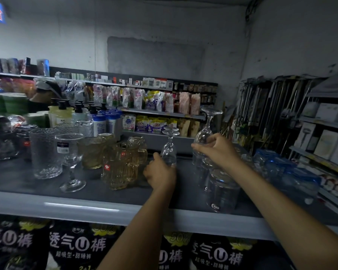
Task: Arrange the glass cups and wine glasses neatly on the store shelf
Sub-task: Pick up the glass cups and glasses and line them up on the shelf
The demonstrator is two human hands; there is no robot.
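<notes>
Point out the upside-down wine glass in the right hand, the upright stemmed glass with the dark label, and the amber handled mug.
Upside-down clear wine glass [203, 136], head view, bowl.
Upright stemmed glass with dark label [69, 151], head view, bowl.
Amber handled mug [118, 172], head view, front wall.

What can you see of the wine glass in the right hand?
The wine glass is clear, unmarked glass, held upside down: round foot on top, thin stem, bowl below. It tilts, foot leaning right. The right hand pinches the bowl near its rim, which the fingers partly hide. It is raised above the clear tumblers on the shelf; whether it touches them cannot be told. It looks empty and intact.
</notes>
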